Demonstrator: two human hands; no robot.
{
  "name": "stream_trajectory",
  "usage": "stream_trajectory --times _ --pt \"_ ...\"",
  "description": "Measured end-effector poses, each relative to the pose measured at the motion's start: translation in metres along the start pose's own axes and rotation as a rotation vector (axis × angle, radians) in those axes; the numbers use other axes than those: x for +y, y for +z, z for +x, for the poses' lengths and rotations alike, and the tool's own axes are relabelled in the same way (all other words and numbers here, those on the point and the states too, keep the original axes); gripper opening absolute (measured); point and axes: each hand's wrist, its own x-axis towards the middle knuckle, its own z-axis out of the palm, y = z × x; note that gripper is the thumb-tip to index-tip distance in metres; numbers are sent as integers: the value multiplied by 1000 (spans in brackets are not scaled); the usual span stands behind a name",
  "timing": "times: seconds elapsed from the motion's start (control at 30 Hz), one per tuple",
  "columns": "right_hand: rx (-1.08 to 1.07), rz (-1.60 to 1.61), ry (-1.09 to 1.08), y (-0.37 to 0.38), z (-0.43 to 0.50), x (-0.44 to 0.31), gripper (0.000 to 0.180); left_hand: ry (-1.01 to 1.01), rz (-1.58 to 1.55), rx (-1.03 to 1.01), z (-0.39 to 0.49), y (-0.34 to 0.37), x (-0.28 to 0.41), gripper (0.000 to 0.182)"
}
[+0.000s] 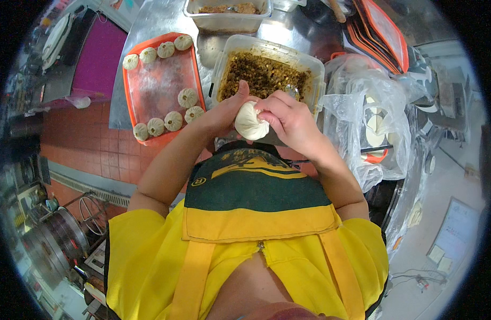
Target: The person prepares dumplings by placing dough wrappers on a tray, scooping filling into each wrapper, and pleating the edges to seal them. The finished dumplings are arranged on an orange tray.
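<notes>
A pleated dough bun (251, 123) rests in my left hand (234, 105), whose thumb points up beside it. The fingertips and thumb of my right hand (292, 120) pinch the gathered edge on the bun's right side. Both hands are over the near edge of a clear plastic tub (318, 76) of dark chopped filling (265, 74); a metal utensil lies partly hidden in it. Left of my hands, an orange-rimmed tray (127, 94) holds several pleated buns (173, 121) in a row along its far edge and a group along its near side.
A second plastic tub (229, 22) with brownish contents stands at the back of the steel table (123, 112). To the right, clear plastic sheeting (345, 120) partly covers flat dough rounds (375, 130). Stacked orange-rimmed trays (383, 34) lean at the back right.
</notes>
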Motion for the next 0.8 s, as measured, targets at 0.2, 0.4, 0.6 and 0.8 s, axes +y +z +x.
stream_trajectory --times 0.2,0.4,0.6,0.8 --pt "113 -120 -58 -1 2 2 8 104 -157 53 -2 2 -10 87" --pt "74 -251 -96 0 3 1 12 219 -235 134 8 14 -14 94" --pt "127 -290 -145 -2 4 0 13 157 -234 37 1 9 -15 95" --pt "196 -284 -146 -3 3 -2 12 186 -245 118 3 17 -20 93"
